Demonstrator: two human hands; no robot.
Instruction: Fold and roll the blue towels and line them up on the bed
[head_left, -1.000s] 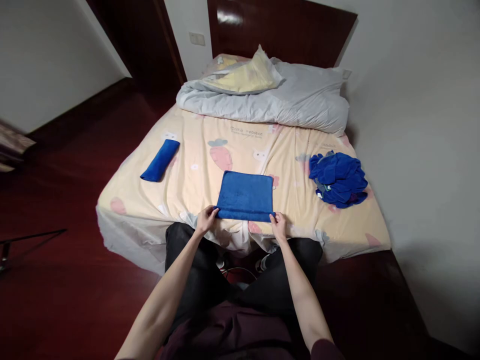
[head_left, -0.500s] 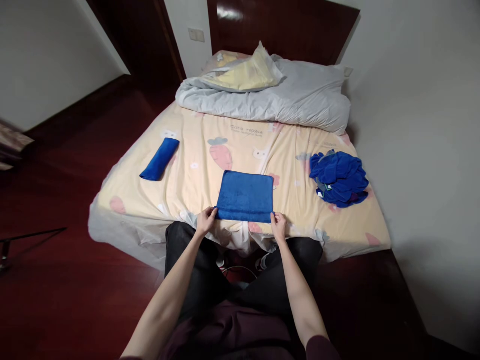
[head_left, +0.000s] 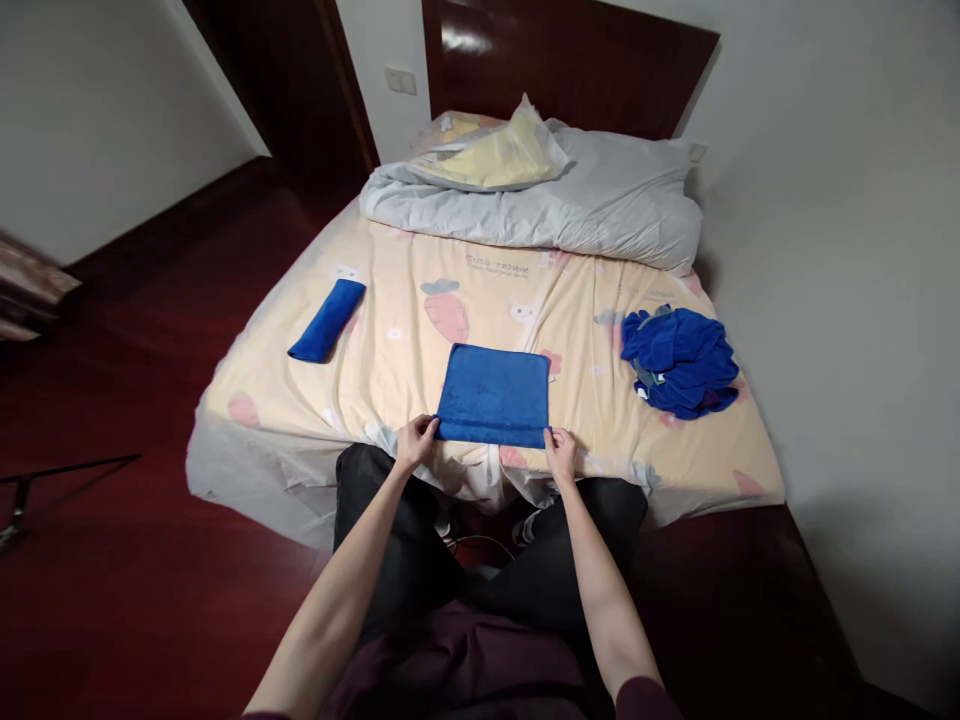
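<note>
View shifted, cloth (head_left: 495, 390), bed (head_left: 277, 400), perhaps wooden floor (head_left: 150, 580)

Bare forearms (head_left: 358, 565) reach forward, well apart. Left hand (head_left: 414, 443), right hand (head_left: 561, 455): both pinching, thumbs on the inner side.

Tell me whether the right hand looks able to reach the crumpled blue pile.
Probably yes: only sheet lies between the right hand and the pile, though it holds the blue cloth.

- Dim room; bed (head_left: 397, 380) beyond left hand (head_left: 415, 443) and right hand (head_left: 561, 455) looks better lit.
- White glare on headboard (head_left: 570, 65), far past their grip.
- Floor (head_left: 180, 560) left of it lies dark.
- Edges stretched.
</note>
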